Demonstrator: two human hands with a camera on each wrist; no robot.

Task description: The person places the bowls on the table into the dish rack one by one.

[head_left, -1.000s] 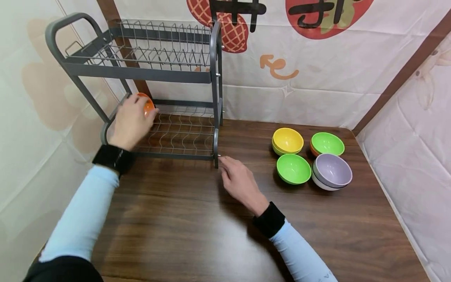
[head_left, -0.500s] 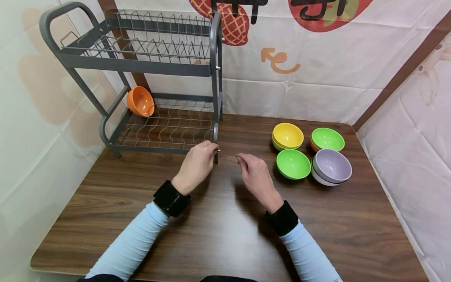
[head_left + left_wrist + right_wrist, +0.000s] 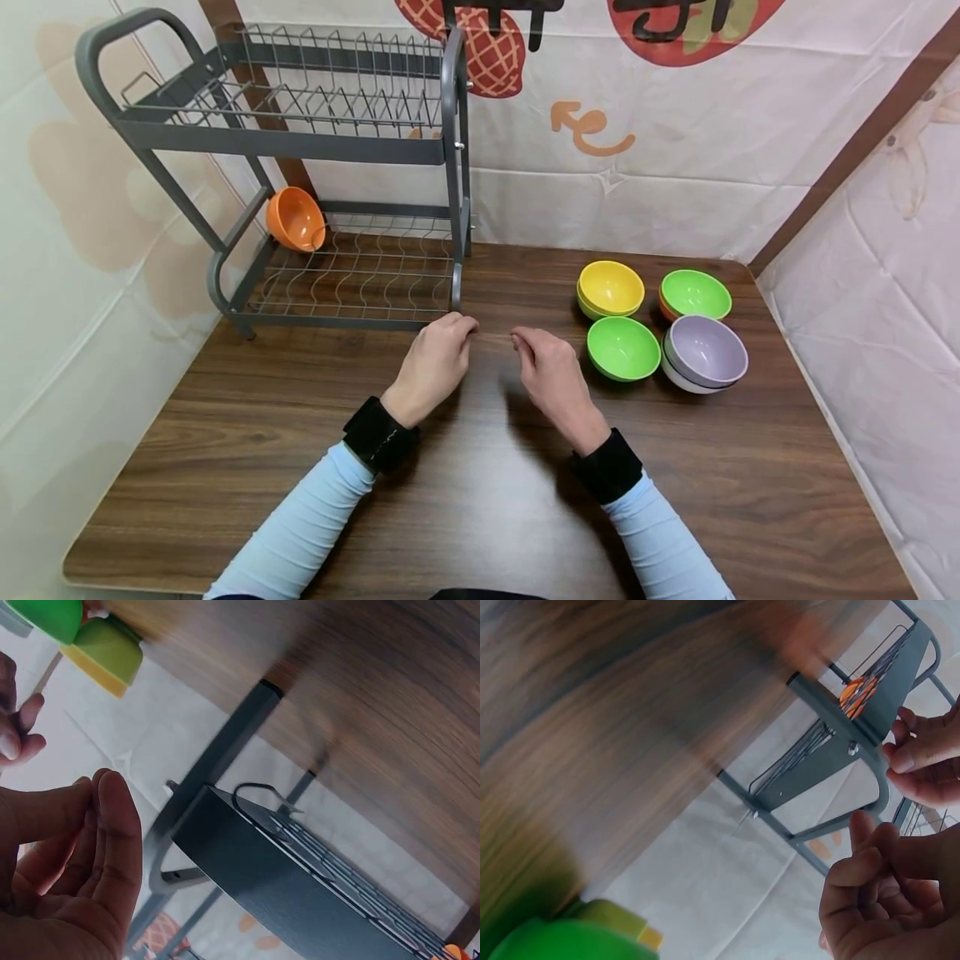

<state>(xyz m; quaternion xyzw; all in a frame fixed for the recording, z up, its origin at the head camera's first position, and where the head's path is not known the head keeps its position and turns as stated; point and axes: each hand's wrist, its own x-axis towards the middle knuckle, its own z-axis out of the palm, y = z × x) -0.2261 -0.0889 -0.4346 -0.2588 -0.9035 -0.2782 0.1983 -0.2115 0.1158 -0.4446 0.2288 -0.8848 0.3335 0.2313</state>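
My left hand (image 3: pixel 435 362) is held over the table before the rack's front right corner. Its fingers are loosely bent, with the thumb near the fingertips and nothing between them. To its right, a small gap away, my right hand (image 3: pixel 555 379) hovers with relaxed, curled fingers and holds nothing. An orange bowl (image 3: pixel 296 218) leans tilted on its side at the left end of the lower shelf of a grey two-tier dish rack (image 3: pixel 285 143). Closest to my right hand is a green bowl (image 3: pixel 624 348). The left wrist view shows both hands without any object in them.
Behind that green bowl stands a yellow bowl (image 3: pixel 611 286) stacked on a light green one. Further right are another green bowl (image 3: pixel 696 293) on an orange one and a purple bowl (image 3: pixel 707 350) on a stack. Printed cloth walls (image 3: pixel 675 200) border the wooden table (image 3: pixel 300 467).
My left hand has let go of the orange bowl on the lower shelf and come back right and nearer. The right hand has drawn away from the rack's front leg, slightly right.
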